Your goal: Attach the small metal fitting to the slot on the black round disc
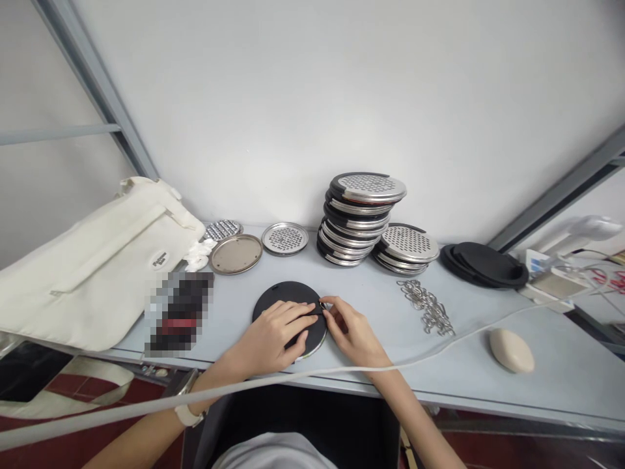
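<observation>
A round black disc (pixel 273 298) with a silver rim lies on the table in front of me. My left hand (pixel 278 332) rests on it, its fingers stretched across the black face toward the right edge. At that edge, the thumb and fingertips of my right hand (pixel 349 329) pinch a small metal clip (pixel 321 305), partly hidden by the fingers. To the right lies a loose pile of metal clips (pixel 430 309). Behind the disc stands a tall stack of round perforated metal plates with black covers (pixel 361 218), with a shorter stack (pixel 407 246) beside it.
Loose metal plates (pixel 237 254) lie at the back left, near a white bag (pixel 102 267). Black discs (pixel 483 264) sit at the back right, and a cream-coloured rounded object (pixel 512 350) at the front right. A white cable (pixel 454 342) crosses over my forearms.
</observation>
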Available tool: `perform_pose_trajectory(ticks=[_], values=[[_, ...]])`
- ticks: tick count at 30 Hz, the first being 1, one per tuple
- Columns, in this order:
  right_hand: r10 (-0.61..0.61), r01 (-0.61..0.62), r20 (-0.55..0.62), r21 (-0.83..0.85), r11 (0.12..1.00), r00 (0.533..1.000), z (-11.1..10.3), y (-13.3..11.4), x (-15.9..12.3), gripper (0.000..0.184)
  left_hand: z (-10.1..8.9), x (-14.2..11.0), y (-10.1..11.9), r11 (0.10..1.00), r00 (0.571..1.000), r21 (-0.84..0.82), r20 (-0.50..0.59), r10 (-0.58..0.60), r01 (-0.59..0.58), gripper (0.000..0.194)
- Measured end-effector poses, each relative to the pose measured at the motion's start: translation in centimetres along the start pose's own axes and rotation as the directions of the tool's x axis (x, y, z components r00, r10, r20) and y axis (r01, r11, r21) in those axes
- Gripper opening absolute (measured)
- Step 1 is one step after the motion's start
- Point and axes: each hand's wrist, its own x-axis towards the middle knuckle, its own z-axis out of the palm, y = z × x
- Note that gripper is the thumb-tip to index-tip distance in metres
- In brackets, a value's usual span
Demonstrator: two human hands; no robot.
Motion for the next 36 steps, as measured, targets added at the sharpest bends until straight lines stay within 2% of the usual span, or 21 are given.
perform_pose_trajectory(ticks=[14,24,36], values=[[0.011,-0.011,0.017,0.002,1.000,1.000,0.04,0.13,0.03,0.023,0.08,0.00,-0.04,1.000,0.999,-0.003,0.039,-0.011,0.011,0.038],[0.008,-0.008,0.010,-0.006,1.000,1.000,-0.02,0.21,0.06,0.024,0.23,-0.11,-0.05,1.000,1.000,0.005,0.017,-0.005,0.005,0.038],[-0.068,0.067,-0.028,-0.036,0.997,0.997,-0.23,0.23,0.13,0.024,0.22,-0.12,-0.12,1.000,1.000,0.004,0.018,-0.003,0.002,0.038]])
